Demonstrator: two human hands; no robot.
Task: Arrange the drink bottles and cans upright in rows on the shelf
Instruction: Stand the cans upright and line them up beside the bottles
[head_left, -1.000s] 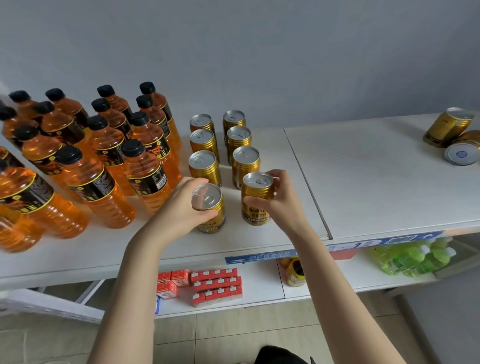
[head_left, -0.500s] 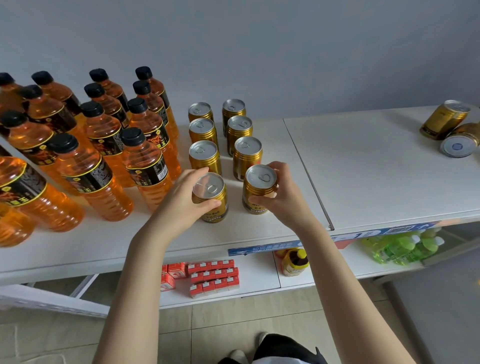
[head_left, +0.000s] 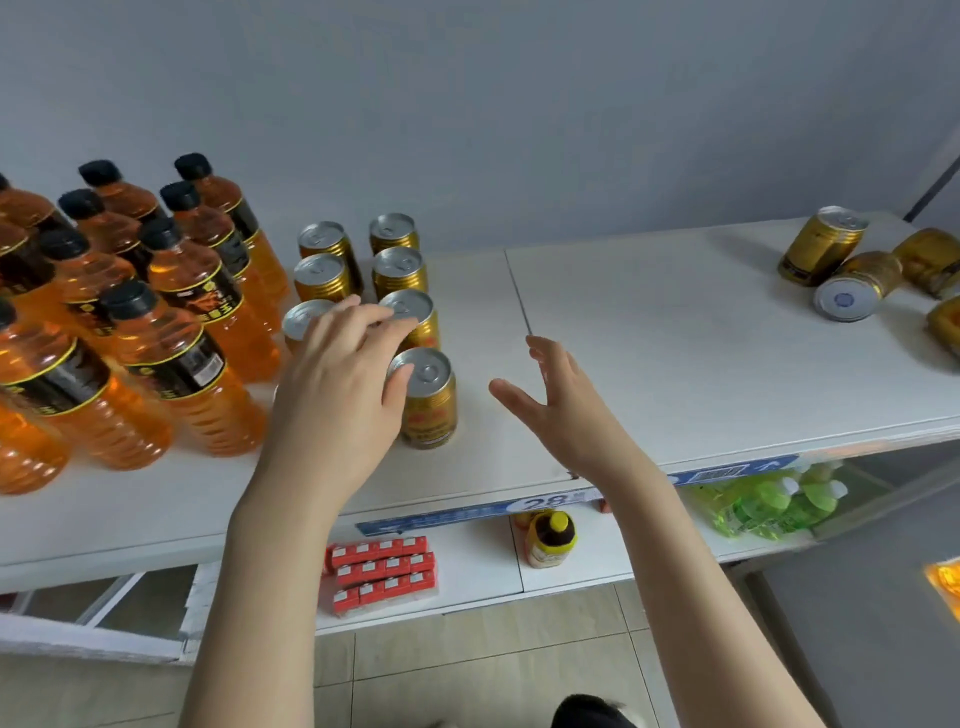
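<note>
Left hand (head_left: 337, 395): fingers spread loose over the gold cans (head_left: 400, 270), gripping nothing
Right hand (head_left: 563, 410): fingers released, right of the cans

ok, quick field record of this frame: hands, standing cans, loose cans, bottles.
left hand: open, over the front of the left can column, hiding its front can
right hand: open, empty, over bare shelf
standing gold cans: two columns, seven tops visible
front right can: upright, released
loose cans: far right, on their sides, unsorted
orange bottles: upright in rows, left
</note>
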